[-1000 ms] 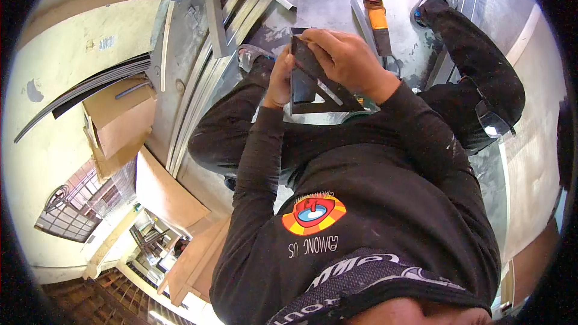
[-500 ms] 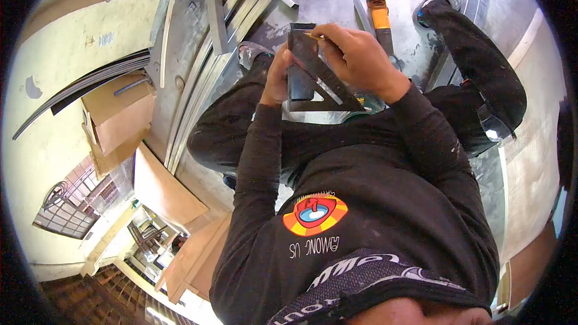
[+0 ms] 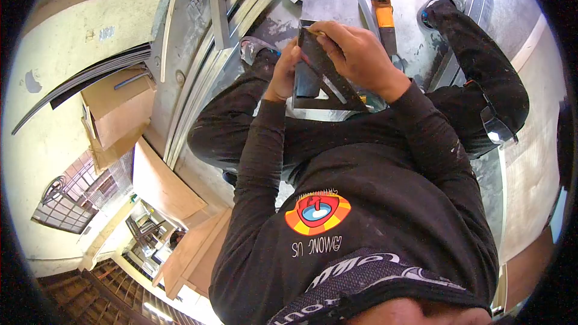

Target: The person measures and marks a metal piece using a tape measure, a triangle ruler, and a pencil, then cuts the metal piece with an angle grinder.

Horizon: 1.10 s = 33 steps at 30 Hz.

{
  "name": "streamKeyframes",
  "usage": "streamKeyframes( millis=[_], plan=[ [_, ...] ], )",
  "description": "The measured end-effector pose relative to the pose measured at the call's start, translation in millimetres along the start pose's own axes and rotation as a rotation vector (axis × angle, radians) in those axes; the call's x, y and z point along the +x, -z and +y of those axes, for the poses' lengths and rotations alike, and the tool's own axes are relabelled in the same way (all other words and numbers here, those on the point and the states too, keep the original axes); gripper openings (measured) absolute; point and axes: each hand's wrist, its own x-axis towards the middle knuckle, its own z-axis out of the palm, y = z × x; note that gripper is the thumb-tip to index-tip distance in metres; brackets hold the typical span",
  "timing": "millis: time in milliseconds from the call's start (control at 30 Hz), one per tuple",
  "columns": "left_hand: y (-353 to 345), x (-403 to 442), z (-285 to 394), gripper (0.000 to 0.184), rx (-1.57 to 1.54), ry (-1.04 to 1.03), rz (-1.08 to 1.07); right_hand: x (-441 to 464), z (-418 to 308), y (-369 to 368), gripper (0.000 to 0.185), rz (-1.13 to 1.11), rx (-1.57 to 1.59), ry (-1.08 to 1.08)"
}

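My left hand (image 3: 283,77) is closed on the left edge of a dark triangular square (image 3: 325,78) and the flat dark metal piece (image 3: 307,80) under it. The thumb presses on the square's face. My right hand (image 3: 367,57) is closed in a pinch on a thin yellowish pencil (image 3: 311,30), near the square's upper corner. Its tip is too small to make out. Both hands are above the floor, between my bent legs. Part of the metal piece shows through the square's opening; the rest is hidden.
An angle grinder (image 3: 383,17) with a reddish disc lies on the floor beyond my right hand. Long metal profiles (image 3: 201,78) run along the left, near a cardboard box (image 3: 120,105). More metal strips (image 3: 475,3) lie by my right foot. Safety glasses (image 3: 497,126) rest at my right knee.
The square and metal piece have shifted slightly right and tilted a little. My right hand has moved slightly along the square's upper corner, still pinching the pencil. The camera view has shifted a little.
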Motion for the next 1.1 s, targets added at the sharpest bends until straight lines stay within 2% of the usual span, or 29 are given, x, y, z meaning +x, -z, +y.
streamKeyframes(
  millis=[267,300,367,400,467,533,600,667,733,800,867,900,933,967,1000,1067,1100],
  plan=[
    [15,0,-6,0.043,0.135,-0.022,0.003,0,-1,5,0.017,-0.027,-0.031,-0.014],
    [15,-1,-4,0.043,0.08,0.04,0.038,2,-3,14,0.017,-0.031,-0.033,-0.009],
    [20,-2,-2,0.043,0.021,0.096,0.077,4,-11,39,0.014,-0.371,-0.216,-0.087],
    [27,0,-5,0.043,0.041,0.078,0.092,5,-9,42,0.014,-0.376,-0.216,-0.078],
    [44,3,-13,0.043,0.055,0.058,0.114,9,-4,44,0.013,-0.317,-0.081,-0.286],
    [56,10,-18,0.063,-0.07,0.054,0.01,-1,12,25,0.017,-0.238,-0.043,-0.251],
    [50,9,-14,0.064,-0.039,0.045,0.08,-8,13,10,0.02,-0.289,-0.173,-0.245],
    [43,11,-9,0.066,-0.009,0.036,0.148,-15,15,-4,0.024,-0.342,-0.165,-0.262],
    [38,13,-6,0.044,-0.088,0.018,0.112,-16,20,-16,0.026,-0.432,-0.015,-0.413],
    [27,18,-1,0.043,-0.178,-0.008,0.166,-10,29,-6,0.026,-0.475,0.081,-0.443],
    [36,22,-9,0.043,-0.269,-0.039,0.227,-2,40,8,0.023,-0.41,0.245,-0.334],
    [57,33,-24,0.049,-0.163,-0.086,0.227,2,46,14,0.019,-0.367,0.302,-0.544],
    [56,36,-19,0.056,-0.055,-0.132,0.227,4,55,19,0.018,-0.234,0.414,-0.581],
    [52,33,-17,0.051,0.005,-0.158,0.286,3,60,22,0.017,-0.036,0.704,-0.649],
    [59,35,-20,0.051,-0.003,-0.166,0.29,6,78,22,0.017,0.137,0.668,-0.646],
    [77,42,-30,0.047,-0.151,-0.105,0.134,8,108,24,0.019,0.296,0.63,-0.704],
    [77,42,-28,0.047,-0.157,-0.109,0.132,5,131,19,0.021,0.281,0.466,-0.758]
  ],
)
